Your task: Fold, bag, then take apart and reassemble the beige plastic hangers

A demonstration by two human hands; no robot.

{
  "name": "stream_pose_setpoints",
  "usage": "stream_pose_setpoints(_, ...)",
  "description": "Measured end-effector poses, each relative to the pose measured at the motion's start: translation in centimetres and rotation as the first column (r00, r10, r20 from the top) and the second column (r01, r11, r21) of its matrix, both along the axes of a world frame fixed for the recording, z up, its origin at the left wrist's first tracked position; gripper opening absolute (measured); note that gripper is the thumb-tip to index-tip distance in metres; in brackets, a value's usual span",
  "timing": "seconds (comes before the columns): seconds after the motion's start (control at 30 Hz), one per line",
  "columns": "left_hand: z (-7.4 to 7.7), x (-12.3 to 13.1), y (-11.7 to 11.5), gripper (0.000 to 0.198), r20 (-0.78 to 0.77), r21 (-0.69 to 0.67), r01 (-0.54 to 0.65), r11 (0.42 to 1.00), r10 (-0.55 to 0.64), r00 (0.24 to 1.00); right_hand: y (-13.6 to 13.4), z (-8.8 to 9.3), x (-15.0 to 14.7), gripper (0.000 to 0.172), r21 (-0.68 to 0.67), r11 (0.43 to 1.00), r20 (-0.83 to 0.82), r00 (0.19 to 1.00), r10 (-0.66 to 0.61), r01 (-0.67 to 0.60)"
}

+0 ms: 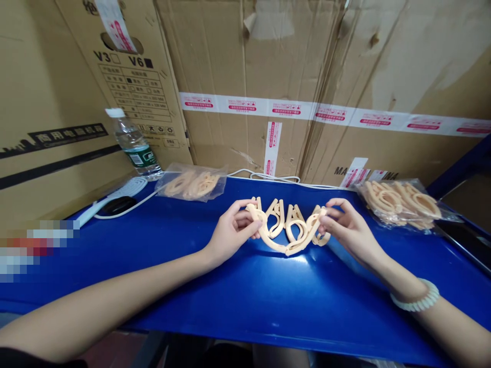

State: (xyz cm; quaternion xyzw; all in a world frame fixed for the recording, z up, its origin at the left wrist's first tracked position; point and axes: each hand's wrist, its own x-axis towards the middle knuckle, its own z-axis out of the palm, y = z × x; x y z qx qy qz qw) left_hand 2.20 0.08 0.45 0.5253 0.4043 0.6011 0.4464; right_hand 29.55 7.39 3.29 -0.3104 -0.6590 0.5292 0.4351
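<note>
Between my two hands is a beige plastic folding hanger (276, 246), its two arms curving down to a joint in the middle. My left hand (232, 230) pinches the left end with thumb and fingers. The opposite end is gripped by my right hand (351, 232), which wears a pale beaded bracelet (416, 296) at the wrist. Just behind, more beige folding hangers (274, 220) lie folded on the blue table (245, 299), partly covered by the held one and my fingers.
Clear bags of beige hangers lie at the back left (192, 183) and the right (401, 202). A water bottle (134, 145) stands by the cardboard boxes (245, 66) walling the back. A white cable (264, 176) runs along the rear edge. A dark flat object (466, 243) lies far right.
</note>
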Motion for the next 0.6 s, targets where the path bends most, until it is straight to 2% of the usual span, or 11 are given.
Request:
stream_pose_setpoints(0.07,0.0,0.2,-0.1,0.048,-0.003,0.009,0.015,1.0,-0.015,1.0,-0.7,0.0,-0.5,0.032,0.021,0.995,0.052,0.994,0.097,-0.098)
stream_pose_setpoints(0.17,-0.2,0.4,-0.3,0.04,0.008,0.024,0.02,1.0,-0.02,1.0,-1.8,0.3,-1.1,0.018,0.073,0.959,0.233,0.94,0.249,-0.272)
stream_pose_setpoints(0.27,-0.2,0.5,-0.6,0.036,-0.008,0.042,0.024,0.999,-0.023,1.0,-2.6,0.5,-1.3,0.02,0.103,0.921,0.369,0.874,0.315,-0.376)
stream_pose_setpoints(0.47,-0.3,0.4,-1.2,0.007,-0.19,0.116,0.043,0.992,-0.021,0.982,-2.8,0.6,-0.9,0.034,0.135,0.909,0.426,0.852,0.305,-0.394)
stream_pose_setpoints(0.6,-0.4,0.4,-1.5,0.012,-0.291,0.18,0.11,0.978,-0.054,0.955,-2.8,0.5,-0.8,0.038,0.132,0.911,0.409,0.859,0.31,-0.391)
